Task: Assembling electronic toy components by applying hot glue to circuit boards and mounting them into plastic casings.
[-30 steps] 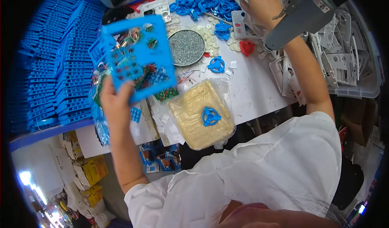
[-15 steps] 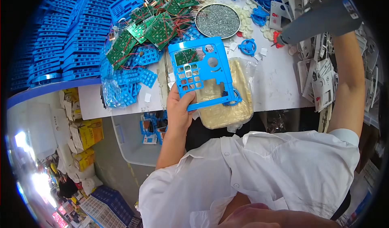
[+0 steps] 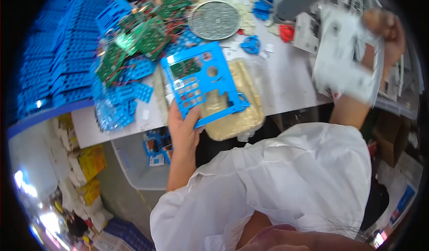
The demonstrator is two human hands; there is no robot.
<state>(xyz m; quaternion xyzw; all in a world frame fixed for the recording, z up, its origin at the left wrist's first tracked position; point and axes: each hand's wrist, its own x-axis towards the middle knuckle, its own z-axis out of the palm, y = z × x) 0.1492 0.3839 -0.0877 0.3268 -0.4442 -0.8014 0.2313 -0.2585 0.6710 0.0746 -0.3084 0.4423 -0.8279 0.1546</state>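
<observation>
My left hand (image 3: 183, 126) grips the lower left edge of a blue plastic casing panel (image 3: 225, 83), with a window opening, rows of key holes and round holes. It is tilted above a gold-coloured padded block in clear plastic (image 3: 252, 106). A blue ring-shaped part shows at the panel's lower right corner. At the right, my right hand (image 3: 389, 34) is closed on a white casing panel (image 3: 342, 65), smeared by motion; some fingers are blurred. The grey electric screwdriver (image 3: 304, 1) is near the top right, out of my hand, beside a red piece (image 3: 286, 33).
A round dish of small screws (image 3: 214, 21) stands beyond the blue panel. Green circuit boards with wires (image 3: 149, 41) and blue keypad parts (image 3: 143, 90) lie left. Blue casings (image 3: 71, 50) are stacked far left. White panels (image 3: 306, 32) stand right. A clear bin (image 3: 134, 170) sits below.
My right hand has let go of the screwdriver and now holds a white panel at the right. The blue panel stays in my left hand. The whole view has shifted somewhat.
</observation>
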